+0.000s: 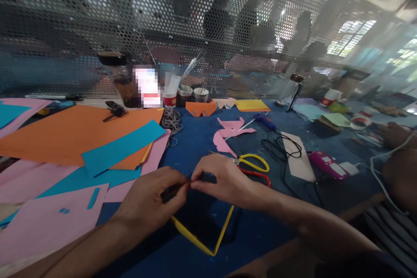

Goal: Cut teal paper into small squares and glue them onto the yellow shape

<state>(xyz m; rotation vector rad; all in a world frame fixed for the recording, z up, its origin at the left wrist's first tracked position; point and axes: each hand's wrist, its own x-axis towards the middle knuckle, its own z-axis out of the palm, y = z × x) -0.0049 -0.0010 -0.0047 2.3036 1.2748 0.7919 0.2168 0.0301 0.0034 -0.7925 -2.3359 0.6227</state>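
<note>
My left hand (153, 195) and my right hand (223, 178) meet over the blue table, fingertips pinched together. Whatever lies between the fingertips is too small to make out. Below them a yellow strip (195, 239), bent into a V, rests on the table; its upper ends run toward my hands, and I cannot tell whether they touch. Scissors (254, 163) with one yellow and one red handle lie just beyond my right hand, their blades partly hidden. Farther back sits a pink paper pinwheel (228, 132) with a clear stick across it.
Orange paper (65, 130) and blue strips (124, 145) cover the left. A blue glue gun (267, 120) trails a black cord. Grey string (171, 119), cups (201, 94) and a jar (122, 80) stand behind. At right are a magenta device (327, 165) and another person's arm (400, 173).
</note>
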